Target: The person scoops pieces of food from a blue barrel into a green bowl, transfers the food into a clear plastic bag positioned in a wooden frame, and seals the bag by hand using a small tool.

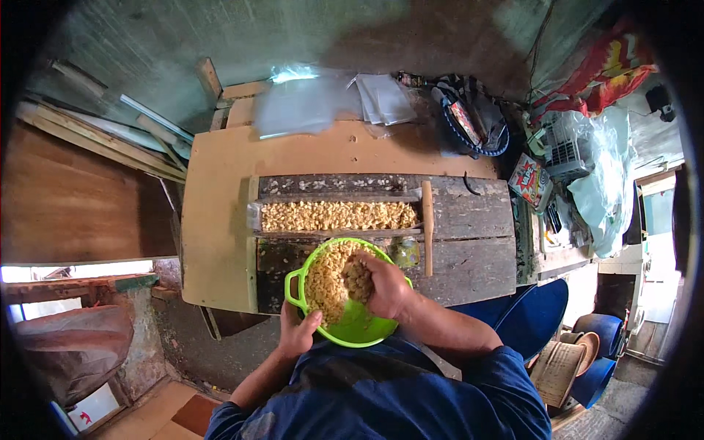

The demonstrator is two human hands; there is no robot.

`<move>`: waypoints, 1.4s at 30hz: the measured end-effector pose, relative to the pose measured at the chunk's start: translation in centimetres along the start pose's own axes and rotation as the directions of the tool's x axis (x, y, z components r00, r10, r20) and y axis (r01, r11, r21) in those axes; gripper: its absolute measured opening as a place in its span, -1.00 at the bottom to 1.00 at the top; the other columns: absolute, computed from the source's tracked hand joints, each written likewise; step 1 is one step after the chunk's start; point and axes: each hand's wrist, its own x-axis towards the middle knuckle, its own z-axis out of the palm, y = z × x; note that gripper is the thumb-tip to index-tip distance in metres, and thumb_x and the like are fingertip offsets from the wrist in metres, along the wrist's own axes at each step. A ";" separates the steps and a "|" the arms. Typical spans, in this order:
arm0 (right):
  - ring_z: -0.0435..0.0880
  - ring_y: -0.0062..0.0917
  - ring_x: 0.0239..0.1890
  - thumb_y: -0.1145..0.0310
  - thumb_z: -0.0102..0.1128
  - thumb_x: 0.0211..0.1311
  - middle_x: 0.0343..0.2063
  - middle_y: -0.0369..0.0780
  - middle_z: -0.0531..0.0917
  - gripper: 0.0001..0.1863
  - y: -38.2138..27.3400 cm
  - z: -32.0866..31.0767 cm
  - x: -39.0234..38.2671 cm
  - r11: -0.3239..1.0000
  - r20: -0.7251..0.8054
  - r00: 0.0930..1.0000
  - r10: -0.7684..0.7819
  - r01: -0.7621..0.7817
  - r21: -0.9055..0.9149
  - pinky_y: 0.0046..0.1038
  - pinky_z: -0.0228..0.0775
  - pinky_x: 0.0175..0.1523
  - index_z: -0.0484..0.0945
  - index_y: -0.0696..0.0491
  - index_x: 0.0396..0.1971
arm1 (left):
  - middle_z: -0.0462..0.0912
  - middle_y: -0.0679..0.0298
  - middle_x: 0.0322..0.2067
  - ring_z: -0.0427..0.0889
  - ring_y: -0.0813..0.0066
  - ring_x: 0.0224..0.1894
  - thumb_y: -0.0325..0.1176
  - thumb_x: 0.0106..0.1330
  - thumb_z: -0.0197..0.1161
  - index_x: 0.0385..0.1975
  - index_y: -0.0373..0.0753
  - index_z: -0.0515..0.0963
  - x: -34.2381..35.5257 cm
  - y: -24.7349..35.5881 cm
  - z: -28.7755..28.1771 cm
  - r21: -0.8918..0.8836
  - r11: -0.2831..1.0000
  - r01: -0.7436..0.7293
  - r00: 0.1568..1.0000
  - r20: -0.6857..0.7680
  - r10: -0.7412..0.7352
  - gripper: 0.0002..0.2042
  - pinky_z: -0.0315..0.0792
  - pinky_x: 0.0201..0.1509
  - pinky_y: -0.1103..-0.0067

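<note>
At the lower centre of the frame we are gripping the near rim of a green bowl [359, 326] with our left hand [297, 334], fingers curled around it. Our right hand [385, 286] is reaching into it, fingers closing on a handful of pale nuts [326, 282]. Just above, more nuts are filling a wooden tray [337, 216] on the bench [220, 220].

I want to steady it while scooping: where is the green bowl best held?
Grip the green bowl by its loop handle on the rim's left side, coming from the left. The right hand fills the inside, scooping pale yellow pieces; the left hand already holds the near-left rim.
</note>
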 end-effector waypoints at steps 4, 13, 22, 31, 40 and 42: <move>0.66 -0.43 -0.17 0.20 -0.07 0.47 -0.24 -0.18 0.66 -0.70 -5.3 -1.1 0.4 0.976 0.050 0.975 -0.217 0.218 -0.023 -0.32 0.52 0.06 0.52 0.12 -0.13 | 0.49 0.18 0.06 0.50 0.45 0.04 -0.41 0.17 0.20 0.27 -0.34 0.21 0.3 0.2 0.1 -0.051 0.995 -0.080 0.997 -0.027 0.078 -0.38 0.40 0.12 0.48; 0.61 -0.37 -0.05 0.33 0.04 0.38 -0.22 -0.03 0.65 -0.69 -14.5 -5.7 5.5 -0.005 0.414 0.709 -0.571 0.501 -0.865 -0.37 0.42 0.05 0.52 0.30 -0.11 | 0.49 0.13 0.10 0.52 0.37 0.11 -0.26 0.13 0.30 0.29 -0.36 0.20 0.0 1.1 -0.7 0.013 0.991 -0.134 0.988 -0.077 0.135 -0.28 0.43 0.14 0.46; 0.64 -0.02 -0.18 0.41 0.11 0.26 -0.29 -0.02 0.66 -0.81 -13.5 -6.0 2.8 -0.334 0.417 0.663 -0.621 0.258 -0.907 -0.15 0.49 -0.06 0.59 0.11 -0.18 | 0.45 0.06 0.16 0.48 0.30 0.16 -0.20 0.11 0.31 0.31 -0.41 0.16 0.0 0.8 -1.4 0.037 0.976 -0.214 0.972 -0.088 0.216 -0.23 0.35 0.25 0.38; 0.58 -0.20 0.01 0.44 0.25 0.15 -0.10 -0.13 0.61 -0.73 -13.0 -5.9 3.1 -0.717 0.790 0.477 -0.385 0.384 -0.581 -0.23 0.50 0.06 0.58 0.09 -0.12 | 0.44 0.07 0.16 0.47 0.30 0.19 -0.21 0.10 0.30 0.32 -0.41 0.14 -0.1 0.7 -1.3 0.038 0.982 -0.185 0.976 -0.114 0.188 -0.21 0.35 0.26 0.38; 0.61 -0.21 -0.07 0.42 0.19 0.19 -0.16 -0.21 0.61 -0.87 -13.4 -8.0 2.9 -0.678 0.608 0.601 -0.519 0.143 -0.721 -0.23 0.54 0.00 0.60 0.03 -0.27 | 0.45 0.11 0.16 0.46 0.32 0.18 -0.17 0.09 0.34 0.33 -0.38 0.15 -0.2 0.6 -1.1 0.025 0.985 -0.170 0.975 -0.142 0.172 -0.19 0.34 0.26 0.40; 0.63 -0.17 -0.12 0.41 0.15 0.21 -0.18 -0.19 0.62 -0.87 -14.0 -7.7 2.5 -0.645 0.554 0.632 -0.542 0.110 -0.757 -0.22 0.54 -0.02 0.60 0.04 -0.27 | 0.44 0.12 0.16 0.46 0.32 0.18 -0.16 0.10 0.35 0.33 -0.37 0.14 -0.2 0.2 -1.4 0.005 0.986 -0.167 0.977 -0.134 0.166 -0.18 0.34 0.25 0.40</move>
